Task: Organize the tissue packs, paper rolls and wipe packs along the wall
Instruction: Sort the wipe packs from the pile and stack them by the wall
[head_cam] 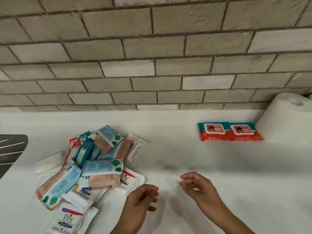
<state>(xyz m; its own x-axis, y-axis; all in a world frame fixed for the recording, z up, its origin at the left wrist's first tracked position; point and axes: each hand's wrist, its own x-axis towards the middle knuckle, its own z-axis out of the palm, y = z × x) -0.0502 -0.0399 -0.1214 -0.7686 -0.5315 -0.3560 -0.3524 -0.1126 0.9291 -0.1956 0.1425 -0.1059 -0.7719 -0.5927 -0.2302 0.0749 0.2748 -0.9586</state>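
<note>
Near the wall (152,68) sat two wipe packs (230,132) and a paper roll (285,119); a pile (94,168) waited farther from it. My left hand (141,201) and right hand (198,185) held nothing, fingers (152,194) loose.

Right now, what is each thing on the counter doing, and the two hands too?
Red wipes packs: two, lying flat, side by side, lids shut.
Paper roll: standing upright by the wall.
Pile of mixed packs: jumbled heap, unsorted.
Left hand: loosely curled, holding nothing.
Right hand: loosely curled, holding nothing.
</note>
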